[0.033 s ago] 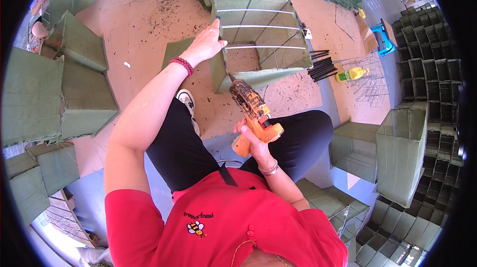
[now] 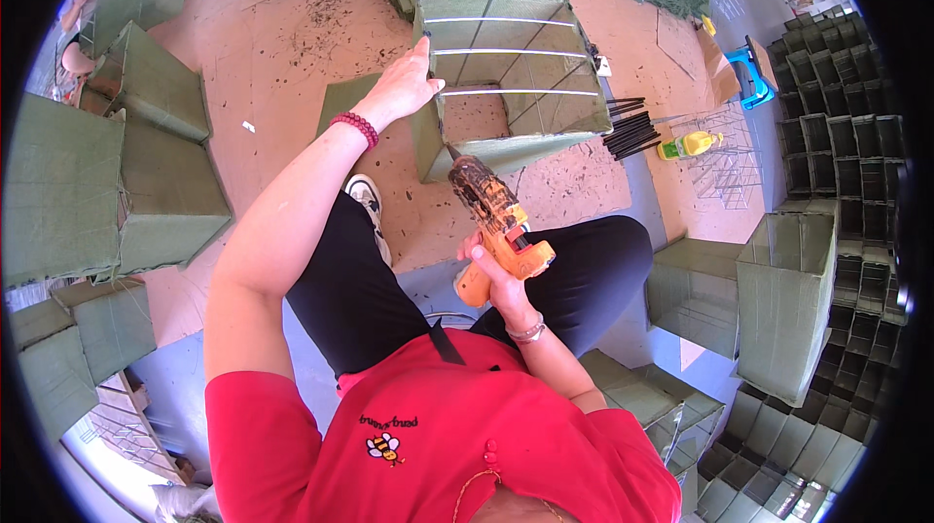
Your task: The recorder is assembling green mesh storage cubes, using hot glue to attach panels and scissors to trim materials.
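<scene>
While handheld, one glue gun (image 2: 493,208) (apparently)

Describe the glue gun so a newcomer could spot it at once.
Find the green box crossed by three white bars. At its lower edge in the picture, the right hand grips the glue gun. Its orange body and dark-smeared barrel set it apart from the green boxes around.

- The panel (image 2: 141,2) by the co-worker (image 2: 78,58), far upper left: its top edge seems to sit very slightly lower, though blur there leaves this uncertain.
- Elsewhere, the 2 pictures show no change that can be made out.
</scene>
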